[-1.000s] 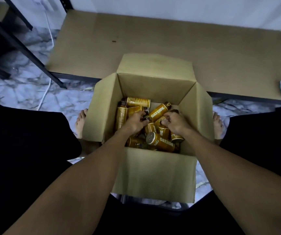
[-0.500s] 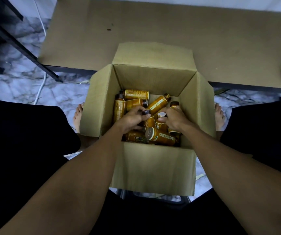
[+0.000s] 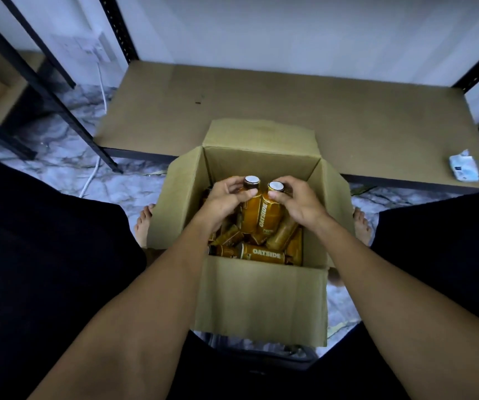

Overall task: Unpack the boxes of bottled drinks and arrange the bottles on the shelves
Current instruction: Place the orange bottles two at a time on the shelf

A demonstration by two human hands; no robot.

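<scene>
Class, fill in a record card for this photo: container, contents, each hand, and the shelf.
Container: cardboard box, flaps open, on the floor between the person's feet
Contents: loose bottles lying jumbled
Left hand: fingers grip left bottle near its cap
Right hand: fingers grip right bottle, beside the first
Shelf: shelf board beyond box; white packet at its right edge

OATSIDE, in white capitals, runs up the side of the upright bottle [image 3: 270,215] in the middle of the box [image 3: 261,298], and along the lying bottle [image 3: 264,254] at the box's 6 o'clock. Smaller print is unreadable.
</scene>
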